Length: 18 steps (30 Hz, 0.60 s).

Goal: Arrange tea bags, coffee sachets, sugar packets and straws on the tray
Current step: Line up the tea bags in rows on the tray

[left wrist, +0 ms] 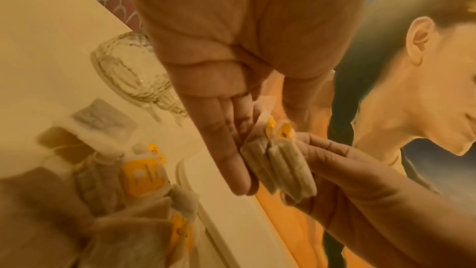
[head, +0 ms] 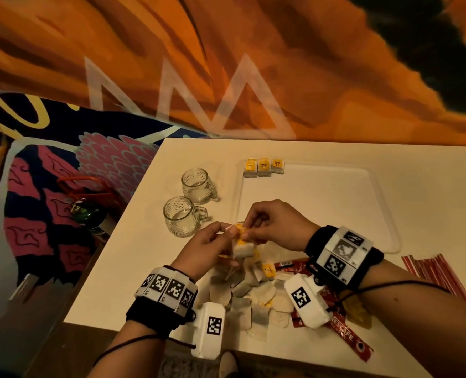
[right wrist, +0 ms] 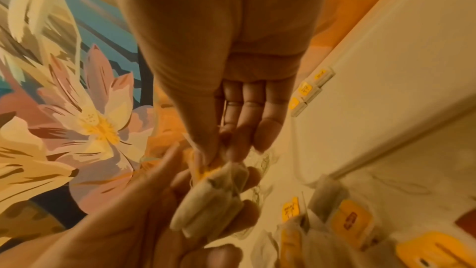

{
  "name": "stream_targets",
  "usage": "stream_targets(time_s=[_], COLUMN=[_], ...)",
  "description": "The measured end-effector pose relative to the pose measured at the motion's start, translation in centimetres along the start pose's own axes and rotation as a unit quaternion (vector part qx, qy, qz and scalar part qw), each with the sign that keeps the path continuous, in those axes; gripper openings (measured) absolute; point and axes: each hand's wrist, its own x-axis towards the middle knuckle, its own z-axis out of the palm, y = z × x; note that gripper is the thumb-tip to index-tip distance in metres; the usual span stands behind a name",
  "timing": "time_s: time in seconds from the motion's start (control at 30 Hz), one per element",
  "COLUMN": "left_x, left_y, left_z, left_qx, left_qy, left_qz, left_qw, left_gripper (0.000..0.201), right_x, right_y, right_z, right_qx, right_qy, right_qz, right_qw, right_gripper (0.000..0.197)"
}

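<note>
Both hands meet above the near edge of the tray (head: 384, 203). The left hand (head: 207, 246) has its grip clamped on a small bundle of tea bags (head: 243, 248), fingers curled round it, while the right hand (head: 277, 225) pinches the yellow tags (head: 240, 231) at the bundle's top (thumb against fingertip). Below the grips a loose pile of tea bags (head: 249, 293) and red coffee sachets (head: 348, 336) lies on the tabletop (head: 144, 268). Beyond them three tea bags (head: 263, 167) sit in the tray's far corner; straws (head: 434, 271) lie to the right, two glass mugs (head: 184, 214) to the left.
</note>
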Motion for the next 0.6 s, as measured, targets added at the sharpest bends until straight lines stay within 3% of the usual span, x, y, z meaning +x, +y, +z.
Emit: stream_targets(time_s=[0.13,0.27,0.43,0.6], left_x=[0.1,0.6,0.7,0.8], left_y=[-0.8,-1.8,-2.5,-2.7], left_z=[-0.4,-1.7,-3.1,-3.3], left_qx=[0.029,0.079,0.085,0.081], left_qy=[-0.023,0.047,0.089,0.088], left_qz=[0.014,0.03,0.032,0.028], left_qw=[0.999,0.995,0.992,0.992], left_gripper=[0.019,0.01,0.013,0.013], right_x=[0.7,1.2,1.7,2.0], right_y=[0.4,2.1,4.9,4.6], right_z=[0.9,1.2,2.1,3.8], right_qx=[-0.003,-0.06,-0.223,-0.33], right_qy=[0.006,0.05,-0.013,-0.011], right_qz=[0.012,0.078,0.238,0.229], right_qw=[1.0,0.994,0.945,0.916], right_gripper=[0.014,0.019,0.038,0.047])
